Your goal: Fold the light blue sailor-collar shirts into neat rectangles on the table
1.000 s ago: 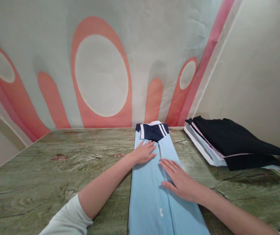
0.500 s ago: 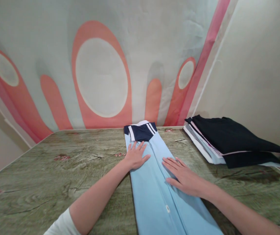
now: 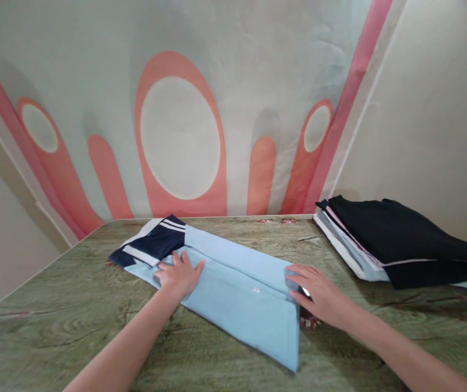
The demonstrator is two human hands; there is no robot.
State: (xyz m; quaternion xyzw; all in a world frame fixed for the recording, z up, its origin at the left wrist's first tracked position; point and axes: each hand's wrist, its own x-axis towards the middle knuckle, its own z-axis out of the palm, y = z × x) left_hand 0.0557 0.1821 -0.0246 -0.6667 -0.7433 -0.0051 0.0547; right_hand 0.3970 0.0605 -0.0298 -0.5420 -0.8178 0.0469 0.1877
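A light blue shirt [image 3: 233, 294], folded into a long strip, lies slantwise on the table. Its navy part with white stripes [image 3: 162, 237] is at the far left end, and a small white tag shows near the wider right end. My left hand [image 3: 178, 275] rests on the cloth just below the navy part, fingers spread and open. At the right end, my right hand [image 3: 317, 294] has its fingers over the shirt's edge and the thumb close to it, closed on the hem. A small bright white patch shows between that thumb and the fingers; I cannot make out what it is.
A stack of folded clothes [image 3: 400, 234], black on top with white, grey and pink layers below, sits at the table's right side. The wood-patterned table [image 3: 54, 321] meets a wall covering [image 3: 180, 136] with coral shapes at its far edge.
The shirt has turned from pointing away to lying diagonally, navy end swung left and the near end brought up to the right. My left hand moved left with it; my right hand moved to the hem.
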